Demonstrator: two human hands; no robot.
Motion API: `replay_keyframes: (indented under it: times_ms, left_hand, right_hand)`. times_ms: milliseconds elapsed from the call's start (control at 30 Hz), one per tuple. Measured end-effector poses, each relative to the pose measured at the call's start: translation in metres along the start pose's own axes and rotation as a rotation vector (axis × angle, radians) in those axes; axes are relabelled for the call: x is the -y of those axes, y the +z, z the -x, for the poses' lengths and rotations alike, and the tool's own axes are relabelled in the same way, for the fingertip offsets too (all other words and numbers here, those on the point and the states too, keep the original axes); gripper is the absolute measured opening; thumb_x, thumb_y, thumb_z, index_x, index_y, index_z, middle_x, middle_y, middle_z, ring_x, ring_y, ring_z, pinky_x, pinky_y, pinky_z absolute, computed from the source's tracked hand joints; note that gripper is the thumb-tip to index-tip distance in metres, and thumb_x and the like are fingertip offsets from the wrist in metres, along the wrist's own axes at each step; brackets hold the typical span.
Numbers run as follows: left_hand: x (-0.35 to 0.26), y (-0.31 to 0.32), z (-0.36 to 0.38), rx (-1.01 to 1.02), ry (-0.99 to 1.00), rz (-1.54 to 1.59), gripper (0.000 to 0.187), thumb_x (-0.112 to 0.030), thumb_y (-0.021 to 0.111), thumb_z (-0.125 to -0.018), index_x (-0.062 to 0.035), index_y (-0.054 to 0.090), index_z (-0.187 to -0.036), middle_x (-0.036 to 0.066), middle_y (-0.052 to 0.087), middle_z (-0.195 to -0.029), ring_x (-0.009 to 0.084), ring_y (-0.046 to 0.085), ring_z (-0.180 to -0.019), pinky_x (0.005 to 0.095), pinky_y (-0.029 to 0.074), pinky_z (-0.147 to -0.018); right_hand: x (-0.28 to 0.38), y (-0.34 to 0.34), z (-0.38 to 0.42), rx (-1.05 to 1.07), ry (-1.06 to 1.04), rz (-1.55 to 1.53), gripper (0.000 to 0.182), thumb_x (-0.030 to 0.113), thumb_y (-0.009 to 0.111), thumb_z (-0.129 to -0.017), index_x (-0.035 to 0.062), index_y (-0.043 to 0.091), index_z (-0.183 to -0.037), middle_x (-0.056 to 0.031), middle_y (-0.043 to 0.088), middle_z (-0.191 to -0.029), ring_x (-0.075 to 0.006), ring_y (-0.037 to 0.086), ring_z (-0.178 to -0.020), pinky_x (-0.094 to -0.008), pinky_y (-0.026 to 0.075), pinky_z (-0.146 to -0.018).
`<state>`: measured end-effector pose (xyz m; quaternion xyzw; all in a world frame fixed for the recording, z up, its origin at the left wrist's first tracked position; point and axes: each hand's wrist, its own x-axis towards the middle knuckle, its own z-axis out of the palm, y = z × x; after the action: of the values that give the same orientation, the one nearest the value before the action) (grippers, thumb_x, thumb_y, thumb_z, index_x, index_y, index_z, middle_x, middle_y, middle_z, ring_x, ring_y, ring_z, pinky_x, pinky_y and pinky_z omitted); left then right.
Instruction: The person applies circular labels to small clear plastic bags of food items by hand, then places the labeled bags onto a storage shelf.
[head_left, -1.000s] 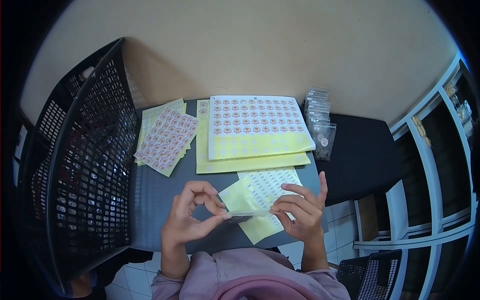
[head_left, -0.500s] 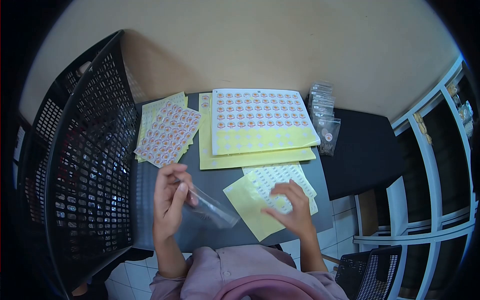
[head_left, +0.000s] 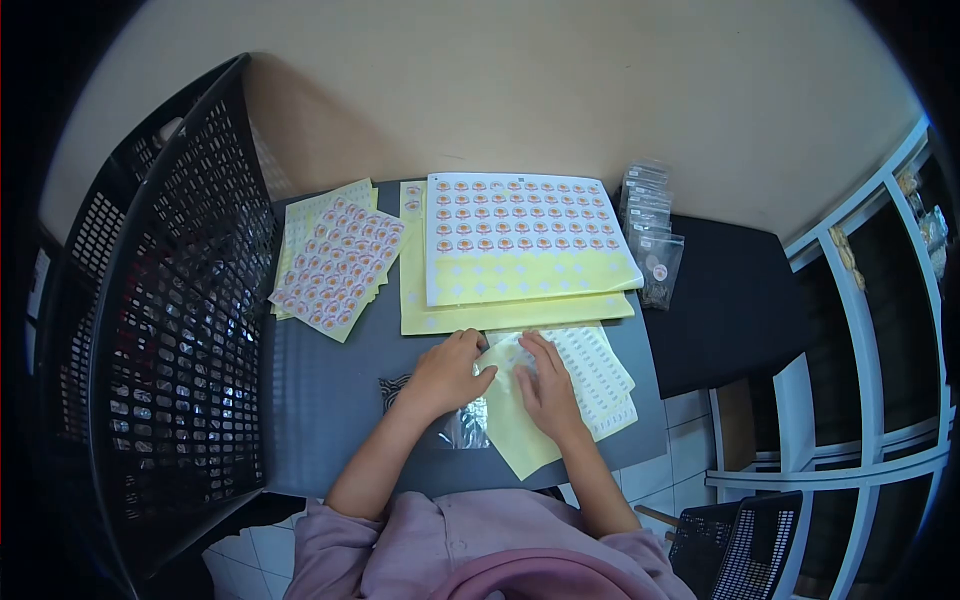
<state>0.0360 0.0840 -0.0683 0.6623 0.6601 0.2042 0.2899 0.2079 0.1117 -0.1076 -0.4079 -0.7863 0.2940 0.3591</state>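
Observation:
A yellow-backed sticker sheet [head_left: 515, 425] lies on the grey table, its left part bent up between my hands. My left hand [head_left: 445, 375] grips the upper left edge of this sheet, fingers curled and thumb along the front. Resting over the sheet's top, my right hand [head_left: 550, 392] has its fingers stretched out and thumb apart. Beneath my left hand and wrist lies a clear plastic bag [head_left: 466, 430]. Dark striped material [head_left: 394, 388] shows at the left of that wrist. Whether a single sticker is between my fingertips is too small to tell.
Behind my hands sits a stack of large sticker sheets [head_left: 520, 270], with smaller sticker sheets [head_left: 340, 262] at the left. Filled clear packets [head_left: 658, 270] line the table's right edge. A tall black basket [head_left: 185, 300] stands left; a shelf rack [head_left: 870, 400] is at right.
The clear bag has gone from my left hand down onto the table. My left hand has moved right to the sticker sheet, and my right hand has shifted left and lowered onto it.

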Motion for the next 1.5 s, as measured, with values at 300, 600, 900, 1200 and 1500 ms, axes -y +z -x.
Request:
replay_keyframes:
  times_ms: [300,600,900,1200,1500]
  left_hand:
    - [0.01,0.005,-0.02,0.326,0.055,0.346,0.037,-0.022,0.059,-0.069,0.0052,0.057,-0.094,0.018,0.061,-0.081,0.0252,0.06,-0.072,0.0324,0.046,-0.066]
    - [0.018,0.013,-0.022,0.357,0.06,0.59,0.027,-0.014,0.059,-0.071,0.0024,0.058,-0.092,0.01,0.062,-0.079,0.0135,0.056,-0.069,0.0276,0.045,-0.065]
    - [0.026,0.016,-0.025,0.424,0.09,0.567,0.027,-0.009,0.059,-0.073,0.0018,0.057,-0.098,0.004,0.06,-0.084,0.0072,0.052,-0.073,0.023,0.044,-0.068]
    - [0.012,0.008,-0.006,0.1,0.003,0.31,0.051,-0.022,0.063,-0.073,0.0003,0.045,-0.115,0.012,0.058,-0.093,0.0165,0.055,-0.083,0.0285,0.044,-0.073]
    - [-0.01,-0.053,0.033,-0.275,0.014,0.925,0.047,-0.02,0.048,-0.087,-0.0029,0.029,-0.126,0.001,0.046,-0.092,0.0046,0.04,-0.07,0.0179,0.035,-0.064]
  right_hand:
    - [-0.001,-0.009,-0.001,-0.059,0.033,-0.182,0.017,0.003,0.055,-0.074,0.0013,0.055,-0.091,-0.0146,0.054,-0.103,-0.0289,0.052,-0.098,-0.0334,0.041,-0.082]
    - [0.0,-0.005,-0.001,-0.119,0.045,-0.17,0.017,0.007,0.071,-0.063,0.0033,0.062,-0.078,-0.01,0.057,-0.098,-0.0233,0.056,-0.093,-0.0316,0.044,-0.079]
    - [-0.004,-0.002,-0.001,-0.126,0.062,-0.232,0.011,0.007,0.069,-0.067,0.0039,0.067,-0.077,-0.0096,0.059,-0.096,-0.0227,0.058,-0.09,-0.031,0.046,-0.076]
    - [-0.006,-0.003,-0.001,-0.162,0.178,-0.338,0.006,0.002,0.062,-0.072,0.001,0.063,-0.078,-0.0111,0.058,-0.095,-0.0192,0.056,-0.089,-0.028,0.043,-0.078]
    - [0.047,-0.028,0.005,0.264,-0.279,-0.494,0.019,0.01,0.066,-0.071,0.0043,0.061,-0.088,-0.0127,0.045,-0.117,-0.0231,0.047,-0.104,-0.0306,0.041,-0.083]
